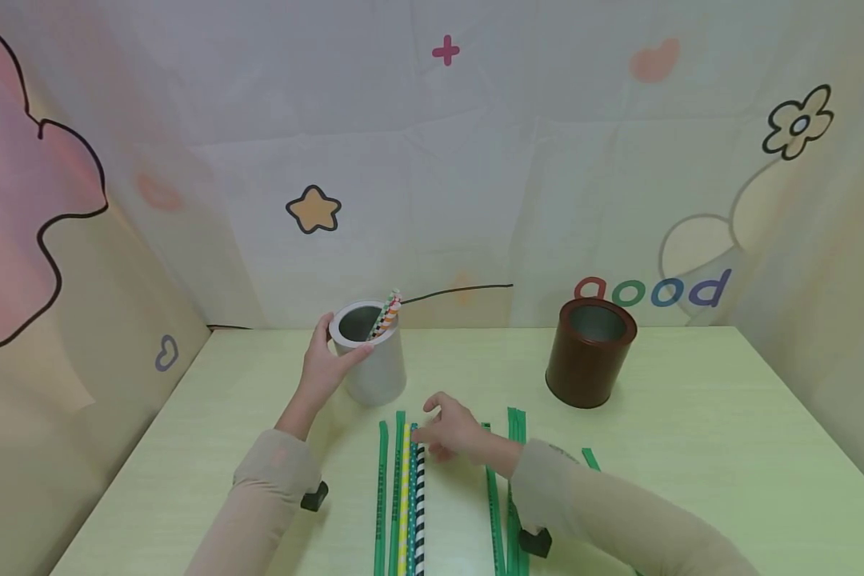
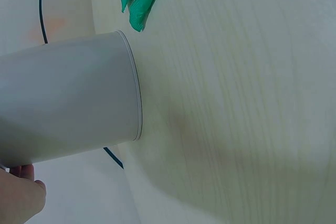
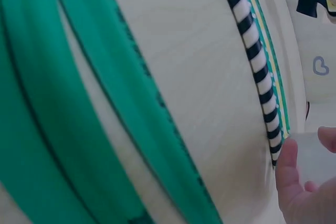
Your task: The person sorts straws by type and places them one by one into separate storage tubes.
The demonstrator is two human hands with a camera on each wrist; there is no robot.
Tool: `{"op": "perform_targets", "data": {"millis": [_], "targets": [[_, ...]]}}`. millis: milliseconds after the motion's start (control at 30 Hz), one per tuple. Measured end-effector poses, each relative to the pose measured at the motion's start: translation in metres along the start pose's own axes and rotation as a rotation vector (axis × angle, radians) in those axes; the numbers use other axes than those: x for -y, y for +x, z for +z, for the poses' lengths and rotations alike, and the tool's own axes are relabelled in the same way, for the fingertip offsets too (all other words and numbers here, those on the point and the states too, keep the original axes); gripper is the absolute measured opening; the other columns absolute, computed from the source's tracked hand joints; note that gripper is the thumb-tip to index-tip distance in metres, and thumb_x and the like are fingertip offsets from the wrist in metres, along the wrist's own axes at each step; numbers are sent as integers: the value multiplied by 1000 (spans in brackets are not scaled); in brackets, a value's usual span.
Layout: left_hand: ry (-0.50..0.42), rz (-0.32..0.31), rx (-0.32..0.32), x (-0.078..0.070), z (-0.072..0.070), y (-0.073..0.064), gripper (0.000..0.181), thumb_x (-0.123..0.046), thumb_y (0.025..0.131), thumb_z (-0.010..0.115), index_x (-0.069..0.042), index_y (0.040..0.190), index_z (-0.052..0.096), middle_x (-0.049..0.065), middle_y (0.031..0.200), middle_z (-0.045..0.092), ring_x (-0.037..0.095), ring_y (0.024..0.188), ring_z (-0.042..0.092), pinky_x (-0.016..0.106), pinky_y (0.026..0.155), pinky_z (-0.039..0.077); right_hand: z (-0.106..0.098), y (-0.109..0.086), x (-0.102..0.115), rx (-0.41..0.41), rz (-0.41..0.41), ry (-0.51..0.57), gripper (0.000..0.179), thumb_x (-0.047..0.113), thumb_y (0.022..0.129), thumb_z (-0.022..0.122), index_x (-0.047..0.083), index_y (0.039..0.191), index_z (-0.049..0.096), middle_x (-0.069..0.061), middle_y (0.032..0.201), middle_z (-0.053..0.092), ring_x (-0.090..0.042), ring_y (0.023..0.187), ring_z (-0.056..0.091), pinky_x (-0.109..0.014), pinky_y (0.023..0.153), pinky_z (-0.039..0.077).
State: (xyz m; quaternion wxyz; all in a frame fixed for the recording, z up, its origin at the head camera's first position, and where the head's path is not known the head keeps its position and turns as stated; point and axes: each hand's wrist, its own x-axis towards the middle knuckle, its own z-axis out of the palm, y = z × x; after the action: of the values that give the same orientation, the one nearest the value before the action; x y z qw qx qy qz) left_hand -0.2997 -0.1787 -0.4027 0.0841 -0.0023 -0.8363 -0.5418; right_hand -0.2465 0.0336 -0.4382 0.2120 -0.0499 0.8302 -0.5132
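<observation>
With fingers and thumb around its rim, my left hand (image 1: pixel 326 364) grips a white cylindrical canister (image 1: pixel 376 376) on the table. Several patterned straws (image 1: pixel 387 314) poke out of its mouth. My right hand (image 1: pixel 452 430) hovers by the far ends of a row of straws, thumb and fingertip parted in the right wrist view. That row has a black-and-white striped straw (image 3: pixel 257 61), a teal dotted straw (image 1: pixel 414 496) and a yellow straw (image 1: pixel 405 496). To their left lie long green strips (image 1: pixel 382 488), and more green strips (image 1: pixel 514 480) lie under my right forearm.
A brown cylindrical canister (image 1: pixel 590 356) stands at the back right of the pale wooden table (image 1: pixel 691 448). A printed cloth (image 1: pixel 418 200) hangs behind the table and along its sides. Another green strip (image 1: pixel 590 458) shows right of my forearm.
</observation>
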Motion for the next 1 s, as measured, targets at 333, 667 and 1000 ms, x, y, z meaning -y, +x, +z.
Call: {"op": "perform_targets", "data": {"millis": [333,667,1000], "targets": [[-5,-3,6,0,1,0,92,-39,73,69,-10,141,14,10,144,24,23,134,21,49,109,15,12,-15,-10,-2,-25,-125,42,11,73,70,6,106,44,-4,60,53,-13,41,46,-23,41,40],[-7,-17,5,0,1,0,92,-39,73,69,-11,141,13,10,145,23,23,134,20,48,109,15,17,-19,-16,-36,-114,-201,43,10,71,71,4,105,46,-2,62,51,-12,45,42,-24,43,36],[-8,-26,2,0,0,1,93,-39,73,69,-11,141,13,10,145,23,24,134,20,48,109,15,18,-20,-18,-38,-79,-334,48,11,66,74,5,106,48,-3,73,54,-14,56,48,-24,48,39]]}}
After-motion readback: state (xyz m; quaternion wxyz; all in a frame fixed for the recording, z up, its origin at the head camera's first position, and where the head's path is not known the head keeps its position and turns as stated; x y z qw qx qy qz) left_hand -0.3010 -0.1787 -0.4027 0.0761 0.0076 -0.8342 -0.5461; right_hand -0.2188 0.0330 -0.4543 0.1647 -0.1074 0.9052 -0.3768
